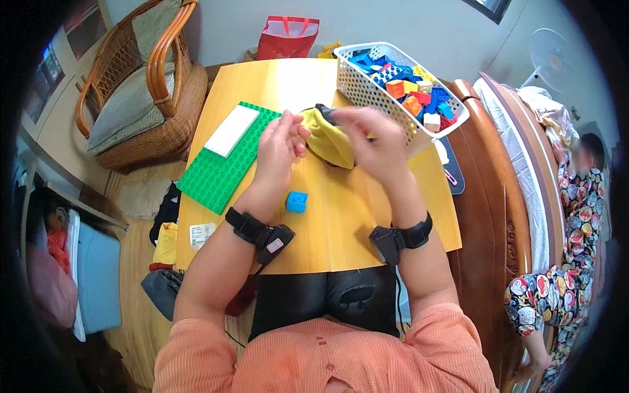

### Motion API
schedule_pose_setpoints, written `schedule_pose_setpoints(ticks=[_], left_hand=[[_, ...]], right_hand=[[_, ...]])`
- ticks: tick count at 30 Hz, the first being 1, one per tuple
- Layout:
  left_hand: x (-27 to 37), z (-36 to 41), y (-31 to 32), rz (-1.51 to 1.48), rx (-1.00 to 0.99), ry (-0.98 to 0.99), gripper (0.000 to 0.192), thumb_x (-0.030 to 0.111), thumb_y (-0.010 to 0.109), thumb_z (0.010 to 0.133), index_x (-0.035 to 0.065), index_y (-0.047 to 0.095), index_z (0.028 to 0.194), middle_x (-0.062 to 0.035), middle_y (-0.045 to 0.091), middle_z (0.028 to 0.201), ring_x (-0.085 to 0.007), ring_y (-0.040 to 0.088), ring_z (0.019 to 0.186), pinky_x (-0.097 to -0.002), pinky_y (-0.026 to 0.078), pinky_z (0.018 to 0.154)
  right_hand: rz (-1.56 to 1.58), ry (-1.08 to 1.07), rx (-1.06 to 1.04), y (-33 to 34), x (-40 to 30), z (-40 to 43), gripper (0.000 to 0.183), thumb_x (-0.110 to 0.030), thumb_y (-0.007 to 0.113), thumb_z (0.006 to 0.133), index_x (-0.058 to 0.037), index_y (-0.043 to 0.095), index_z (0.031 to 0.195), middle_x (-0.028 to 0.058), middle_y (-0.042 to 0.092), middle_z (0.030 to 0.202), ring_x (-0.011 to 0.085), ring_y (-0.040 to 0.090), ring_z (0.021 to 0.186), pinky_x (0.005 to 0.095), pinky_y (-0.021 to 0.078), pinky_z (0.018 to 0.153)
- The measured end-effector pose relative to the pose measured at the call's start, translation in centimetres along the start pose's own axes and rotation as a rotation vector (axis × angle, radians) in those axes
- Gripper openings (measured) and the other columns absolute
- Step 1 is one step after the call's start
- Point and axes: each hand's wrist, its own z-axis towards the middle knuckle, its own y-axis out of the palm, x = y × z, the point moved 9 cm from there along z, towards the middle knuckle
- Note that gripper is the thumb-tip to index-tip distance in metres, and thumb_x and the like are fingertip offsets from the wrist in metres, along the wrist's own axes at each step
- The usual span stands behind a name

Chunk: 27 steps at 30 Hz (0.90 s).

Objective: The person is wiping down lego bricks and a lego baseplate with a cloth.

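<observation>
My left hand (281, 147) is raised over the table (314, 240), fingers loosely curled and apart, with nothing visible in it. Just to its right lies a bunched yellow cloth item (327, 140) with a dark edge, perhaps a cap or pouch. My right hand (376, 142) is blurred and overlaps that item's right side. Its fingertips come close to the dark edge; whether they grip it cannot be told. Left of my left hand is a green studded baseplate (216, 182) bearing a white flat plate (232, 131). A single blue toy brick (297, 202) sits nearer me.
A white perforated basket (361, 73) full of coloured bricks stands at the table's back right. Beyond the right edge is a wooden bed frame (484, 196), with a person (582, 216) on the bed. A rattan armchair (147, 98) and red bag (287, 39) stand behind.
</observation>
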Motion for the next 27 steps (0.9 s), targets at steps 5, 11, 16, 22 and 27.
schedule_pose_setpoints(ticks=[5,11,16,22,27], left_hand=[[1.0,0.6,-2.0,0.028,0.1,0.118,0.03,0.033,0.051,0.105,0.0045,0.062,0.103,-0.0026,0.063,0.08,-0.0072,0.052,0.064,-0.0222,0.042,0.057],[0.7,0.5,-2.0,0.157,0.137,0.088,0.026,0.03,0.054,0.104,0.0066,0.063,0.102,-0.0007,0.065,0.085,-0.0073,0.056,0.074,-0.0229,0.044,0.064],[-0.7,0.5,-1.4,0.299,0.107,0.001,0.026,0.03,0.055,0.103,0.0065,0.064,0.107,0.0001,0.065,0.09,-0.0082,0.059,0.078,-0.0254,0.046,0.07],[-3.0,0.4,1.3,0.264,-0.242,-0.131,0.03,0.037,0.057,0.102,0.0085,0.064,0.095,0.0017,0.059,0.076,-0.0058,0.051,0.061,-0.0209,0.041,0.054],[-2.1,0.5,0.0,0.187,-0.136,-0.102,0.027,0.035,0.055,0.104,0.0097,0.057,0.096,-0.0017,0.062,0.078,-0.006,0.052,0.061,-0.0219,0.041,0.053]], right_hand=[[0.014,0.228,-0.797,9.7,-1.8,-4.0,0.036,-0.026,0.076,0.08,-0.0108,0.071,0.112,0.0141,0.067,0.107,0.031,0.065,0.098,0.0395,0.0523,0.085],[-0.084,0.153,-0.736,10.1,-0.1,-4.2,0.04,-0.019,0.074,0.076,-0.0117,0.066,0.114,0.0148,0.062,0.099,0.0345,0.062,0.099,0.0419,0.0514,0.087],[-0.131,0.136,-0.415,7.9,2.2,-2.7,0.026,-0.014,0.072,0.076,-0.006,0.062,0.099,0.0143,0.059,0.099,0.0339,0.063,0.091,0.0415,0.0534,0.082],[-0.04,0.047,-0.028,4.4,1.4,-0.9,0.027,-0.01,0.08,0.078,-0.0042,0.063,0.098,0.0046,0.057,0.092,0.0103,0.055,0.064,0.0257,0.048,0.057],[-0.052,0.224,0.162,1.8,3.2,-0.5,0.036,-0.022,0.078,0.082,-0.0022,0.067,0.11,0.0119,0.066,0.102,0.0207,0.062,0.074,0.0335,0.053,0.069]])
